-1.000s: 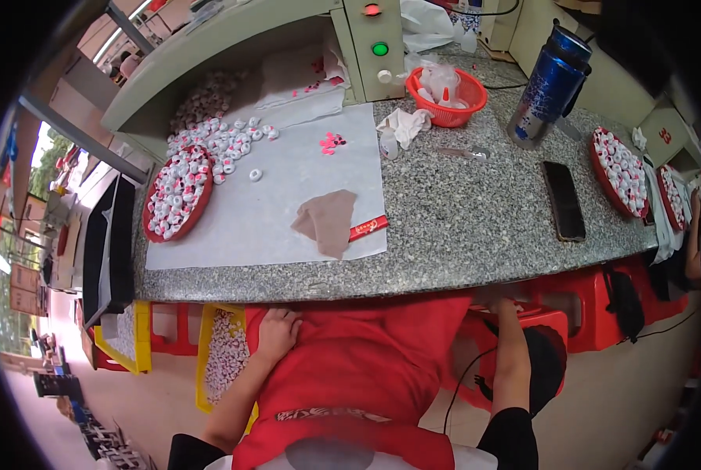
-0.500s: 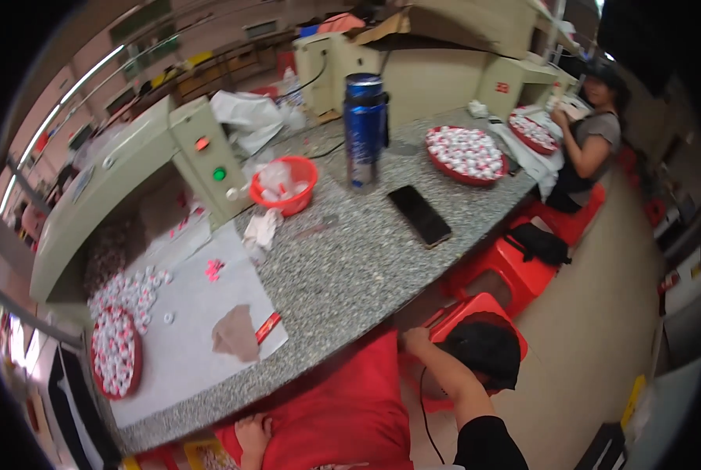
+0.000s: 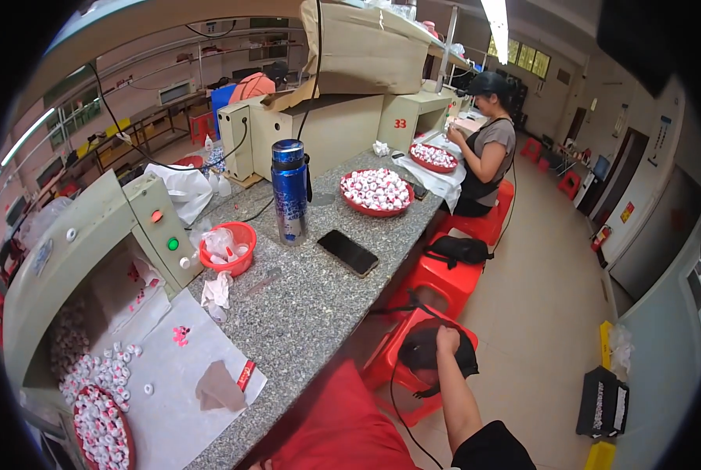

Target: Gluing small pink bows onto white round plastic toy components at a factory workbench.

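At lower right, the right hand (image 3: 448,340) touches a black bag (image 3: 420,349), grip unclear; the left hand (image 3: 262,464), bottom edge, is too cropped to tell.

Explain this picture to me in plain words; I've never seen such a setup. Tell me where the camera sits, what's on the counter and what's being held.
There is no robot here, just a person working bare-handed. The wide fisheye camera sits on their head, so straight edges look bent.

The right hand is at a black fabric item on a red stool; whether the fingers grip it is unclear. Only a sliver of the left hand shows at the lower edge.

The speckled counter bears a dark phone, a blue bottle, an orange-red basket, red bowls of small white-and-pink pieces, and a brown cloth on white paper.
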Available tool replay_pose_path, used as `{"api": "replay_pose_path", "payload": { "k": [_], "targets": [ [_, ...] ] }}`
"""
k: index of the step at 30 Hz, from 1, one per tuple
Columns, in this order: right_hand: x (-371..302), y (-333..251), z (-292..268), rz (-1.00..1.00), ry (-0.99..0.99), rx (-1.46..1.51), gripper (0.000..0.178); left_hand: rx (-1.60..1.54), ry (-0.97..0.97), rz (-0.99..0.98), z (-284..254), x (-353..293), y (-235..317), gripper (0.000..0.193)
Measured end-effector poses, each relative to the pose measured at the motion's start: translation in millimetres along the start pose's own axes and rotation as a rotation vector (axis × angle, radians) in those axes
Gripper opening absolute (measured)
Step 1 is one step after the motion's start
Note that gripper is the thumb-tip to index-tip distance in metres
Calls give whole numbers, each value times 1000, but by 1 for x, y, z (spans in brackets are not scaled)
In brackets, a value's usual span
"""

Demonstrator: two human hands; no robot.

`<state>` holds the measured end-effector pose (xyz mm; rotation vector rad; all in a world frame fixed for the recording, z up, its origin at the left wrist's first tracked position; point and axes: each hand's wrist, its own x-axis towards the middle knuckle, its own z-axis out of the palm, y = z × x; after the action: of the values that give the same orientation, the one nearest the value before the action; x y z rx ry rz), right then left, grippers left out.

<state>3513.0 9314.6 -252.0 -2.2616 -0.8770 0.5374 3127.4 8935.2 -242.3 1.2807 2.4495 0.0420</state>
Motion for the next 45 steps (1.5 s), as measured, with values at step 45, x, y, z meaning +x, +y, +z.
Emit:
{"api": "replay_pose_path", "payload": {
  "k": [45],
  "targets": [
    [-368, -201, 78, -1888, -882, 56, 16, -647, 567, 342, -228, 120, -7, 22]
  ]
}}
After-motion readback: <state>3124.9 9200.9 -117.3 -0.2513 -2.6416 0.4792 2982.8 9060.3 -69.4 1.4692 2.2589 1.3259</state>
